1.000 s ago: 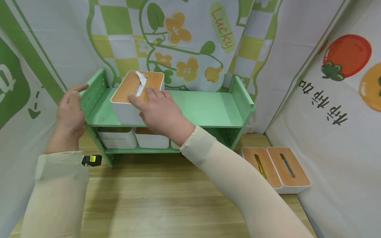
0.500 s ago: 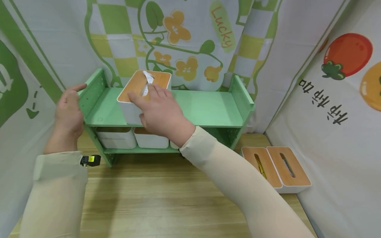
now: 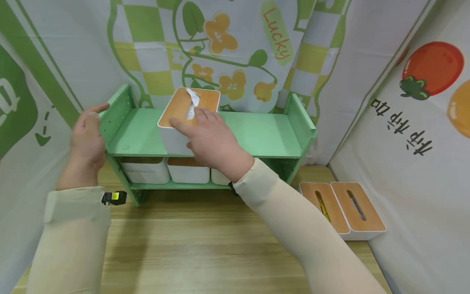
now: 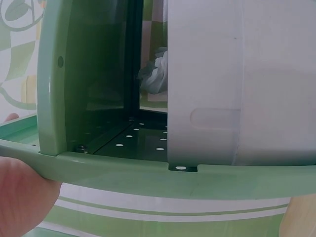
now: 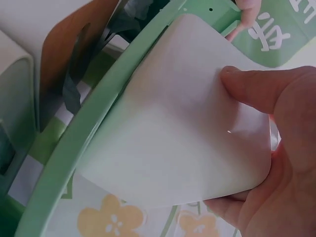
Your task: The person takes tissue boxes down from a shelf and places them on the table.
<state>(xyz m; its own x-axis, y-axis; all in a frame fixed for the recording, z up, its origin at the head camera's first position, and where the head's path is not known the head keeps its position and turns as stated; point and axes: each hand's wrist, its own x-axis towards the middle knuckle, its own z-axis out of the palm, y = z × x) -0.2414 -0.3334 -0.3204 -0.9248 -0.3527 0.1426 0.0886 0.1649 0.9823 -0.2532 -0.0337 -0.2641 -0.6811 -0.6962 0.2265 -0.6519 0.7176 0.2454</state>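
Observation:
My right hand (image 3: pixel 214 139) grips a white tissue box (image 3: pixel 174 141) with a wood-coloured lid. A crumpled white tissue (image 3: pixel 192 98) sticks out of the lid's slot. In the right wrist view the thumb (image 5: pixel 247 84) presses the box's white front while the other fingers go round its side. The box stands on the upper board of a green two-tier shelf (image 3: pixel 264 130), left of its middle. At the shelf's left end, my left hand (image 3: pixel 88 136) holds the side panel (image 3: pixel 117 114); part of it is hidden behind the panel in the left wrist view.
Several white boxes, one of them a white box (image 3: pixel 189 173) with a brown top, fill the lower tier's left part. Two wood-lidded tissue boxes (image 3: pixel 327 204) (image 3: pixel 358 208) stand side by side on the wooden table (image 3: pixel 205 253) at right. Patterned cloth (image 3: pixel 235 49) hangs behind the shelf.
The tissue box has slid to the right along the upper board, with my right hand moving along on it. My left hand stays at the shelf's left side panel.

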